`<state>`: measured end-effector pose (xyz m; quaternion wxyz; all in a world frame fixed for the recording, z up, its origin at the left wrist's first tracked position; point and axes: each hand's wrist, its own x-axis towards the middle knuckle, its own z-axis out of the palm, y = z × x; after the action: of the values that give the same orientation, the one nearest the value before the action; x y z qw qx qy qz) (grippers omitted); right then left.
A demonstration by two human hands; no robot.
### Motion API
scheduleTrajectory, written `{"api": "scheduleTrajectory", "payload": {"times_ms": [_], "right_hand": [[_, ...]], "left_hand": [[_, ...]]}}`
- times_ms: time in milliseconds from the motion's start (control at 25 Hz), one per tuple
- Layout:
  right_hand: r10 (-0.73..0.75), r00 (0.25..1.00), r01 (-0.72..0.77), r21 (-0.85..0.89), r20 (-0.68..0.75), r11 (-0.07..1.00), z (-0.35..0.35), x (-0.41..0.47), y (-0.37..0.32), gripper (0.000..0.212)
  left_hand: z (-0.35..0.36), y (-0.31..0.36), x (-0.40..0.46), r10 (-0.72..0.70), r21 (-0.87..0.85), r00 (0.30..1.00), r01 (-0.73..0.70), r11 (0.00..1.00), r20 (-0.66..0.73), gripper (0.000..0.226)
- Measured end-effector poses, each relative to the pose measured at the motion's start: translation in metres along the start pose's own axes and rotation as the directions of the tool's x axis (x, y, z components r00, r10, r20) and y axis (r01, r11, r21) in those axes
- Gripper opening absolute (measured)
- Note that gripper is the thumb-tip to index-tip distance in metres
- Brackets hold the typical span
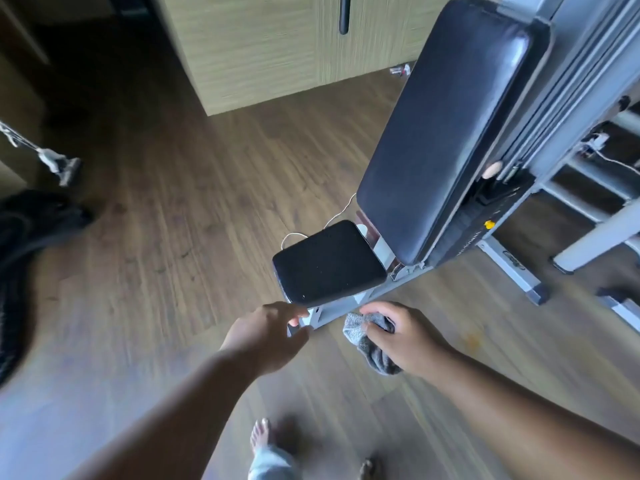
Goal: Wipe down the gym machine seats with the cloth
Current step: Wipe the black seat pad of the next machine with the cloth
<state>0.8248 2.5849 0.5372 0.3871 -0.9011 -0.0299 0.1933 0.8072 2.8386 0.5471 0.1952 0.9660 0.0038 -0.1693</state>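
Observation:
A black padded seat (pixel 329 263) sits low on a grey metal frame (pixel 349 308), with a long black backrest (pixel 440 133) rising behind it to the right. My left hand (pixel 266 332) reaches just below the seat's front edge, fingers extended toward the frame's end. My right hand (pixel 401 336) grips a bunched grey cloth (pixel 367 344), held to the right of the frame, below the seat and apart from the pad.
Wood floor (pixel 173 237) spreads to the left. A wooden cabinet (pixel 277 46) stands behind. White machine rails (pixel 588 220) lie at right. A white cable (pixel 332 220) runs behind the seat. Dark bundle (pixel 27 237) at left edge. My bare foot (pixel 261 436) is below.

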Motion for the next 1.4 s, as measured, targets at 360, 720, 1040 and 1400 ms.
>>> {"api": "scheduleTrajectory", "payload": {"times_ms": [360, 720, 1040, 1400], "right_hand": [[0.235, 0.967, -0.221, 0.134, -0.097, 0.966, 0.021, 0.075, -0.003, 0.019], [0.219, 0.948, -0.205, 0.082, -0.233, 0.975, 0.058, 0.187, 0.076, 0.038], [0.018, 0.89, -0.179, -0.312, -0.456, 0.933, 0.107, 0.334, 0.172, 0.045], [-0.225, 0.937, 0.034, -0.572, -0.268, 0.82, 0.118, 0.313, 0.192, 0.047]], "left_hand": [[-0.021, -0.037, 0.139, 0.068, 0.075, 0.973, -0.087, 0.993, 0.218, 0.036], [0.09, -0.096, 0.247, -0.076, -0.026, 0.997, 0.077, 0.997, 0.024, 0.057], [0.203, -0.093, 0.303, -0.425, -0.251, 0.848, 0.357, 0.9, -0.317, 0.067], [0.213, -0.097, 0.303, -0.405, -0.23, 0.828, 0.338, 0.913, -0.387, 0.072]]}}
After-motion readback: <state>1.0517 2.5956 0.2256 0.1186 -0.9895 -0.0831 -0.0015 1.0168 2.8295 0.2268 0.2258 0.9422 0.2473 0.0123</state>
